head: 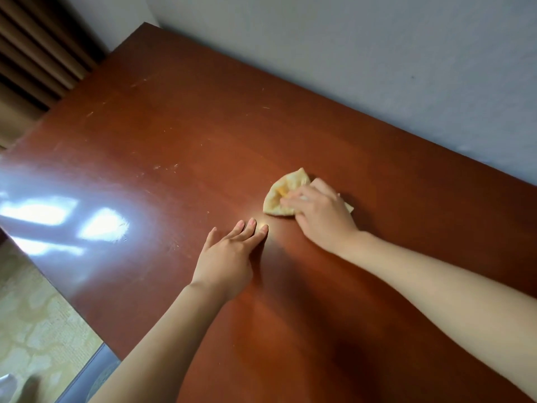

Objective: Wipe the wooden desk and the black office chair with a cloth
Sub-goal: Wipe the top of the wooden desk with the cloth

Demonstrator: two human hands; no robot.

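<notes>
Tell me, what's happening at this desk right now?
A person is wiping a wooden desk with bare hands. The right hand presses a crumpled yellow cloth onto the desktop near the wall. The left hand lies flat and empty on the wood beside it. Pale scuffs and specks show on the far left part of the desk. No chair is in view.

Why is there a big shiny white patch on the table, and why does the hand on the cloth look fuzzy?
In the head view, the white patch is glare: light bouncing off the glossy wooden desk. The right hand on the yellow cloth looks smeared, probably motion blur; the left hand looks sharper. The wide lens tilts the desk edges.
</notes>
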